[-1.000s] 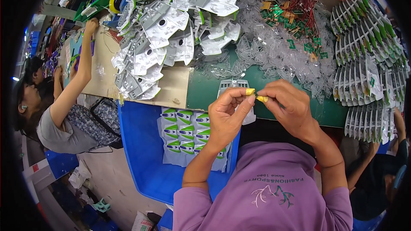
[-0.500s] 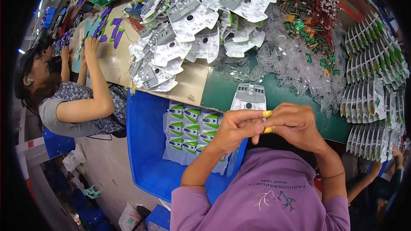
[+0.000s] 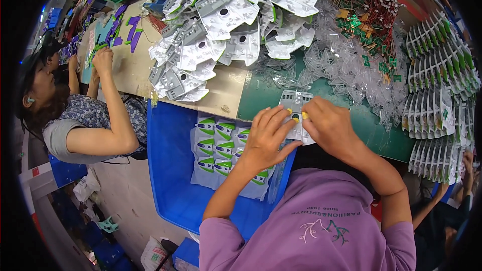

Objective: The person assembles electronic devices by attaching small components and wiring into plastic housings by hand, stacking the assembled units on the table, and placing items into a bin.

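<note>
A grey and white plastic housing with a round dark hole lies on the green mat in front of me. My left hand presses on its left side, fingers bent over the edge and thumb apart. From the right, my right hand is closed over the other side, its fingertips near the hole. Yellow covers sit on some fingertips of both hands. Any small piece under the fingers is hidden. Beyond the housing lies a heap of clear plastic parts.
Similar housings are piled at the back. Stacked housings stand at right; red wires and green boards lie behind the clear parts. At left, a blue bin holds green-and-white assembled units. A co-worker works farther left.
Both hands have moved forward from near my chest onto the housing, where they were together with fingertips pinched. The co-worker's hand has shifted slightly.
</note>
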Tool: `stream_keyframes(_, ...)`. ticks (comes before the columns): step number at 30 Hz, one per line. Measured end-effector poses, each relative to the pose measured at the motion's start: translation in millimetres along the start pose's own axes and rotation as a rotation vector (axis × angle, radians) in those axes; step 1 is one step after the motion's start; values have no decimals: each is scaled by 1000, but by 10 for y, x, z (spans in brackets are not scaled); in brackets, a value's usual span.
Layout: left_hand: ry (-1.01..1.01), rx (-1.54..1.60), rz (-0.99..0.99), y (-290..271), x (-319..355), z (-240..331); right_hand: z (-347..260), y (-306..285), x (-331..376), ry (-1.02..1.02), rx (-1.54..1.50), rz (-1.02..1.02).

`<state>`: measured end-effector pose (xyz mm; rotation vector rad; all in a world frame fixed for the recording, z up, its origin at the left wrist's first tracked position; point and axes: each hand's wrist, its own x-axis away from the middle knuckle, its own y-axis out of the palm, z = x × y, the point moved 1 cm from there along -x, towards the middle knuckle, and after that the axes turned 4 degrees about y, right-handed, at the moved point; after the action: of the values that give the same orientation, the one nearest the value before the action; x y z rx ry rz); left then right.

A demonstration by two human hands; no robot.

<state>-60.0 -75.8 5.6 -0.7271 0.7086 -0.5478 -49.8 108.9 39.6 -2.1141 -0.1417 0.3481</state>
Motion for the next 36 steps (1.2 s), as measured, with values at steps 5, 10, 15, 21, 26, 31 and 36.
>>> stream_keyframes(5, -19, 41, 50, 44, -22, -65, 68, 83, -16, -75, 200, -134)
stream_keyframes(10, 20, 131, 231, -254, -236, -583, -21, 79, -27, -109, 103, -77)
stream_keyframes(15, 262, -65, 75, -85, -465, -837, 51, 99, 58, -48, 66, -69)
stream_keyframes(21, 283, -137, 327, -68, -399, -736, 127, -7, 237, -11, 102, -85)
stream_keyframes(26, 63, -1, 147, -216, -82, -674, 194, -30, 230, -22, 136, -81)
stream_keyframes(31, 95, -354, 299, -385, -120, -749, 175, -18, 212, 11, 173, -40)
stream_keyframes(36, -130, -182, 151, -217, -12, -609, 174, -132, 246, -66, 194, -148)
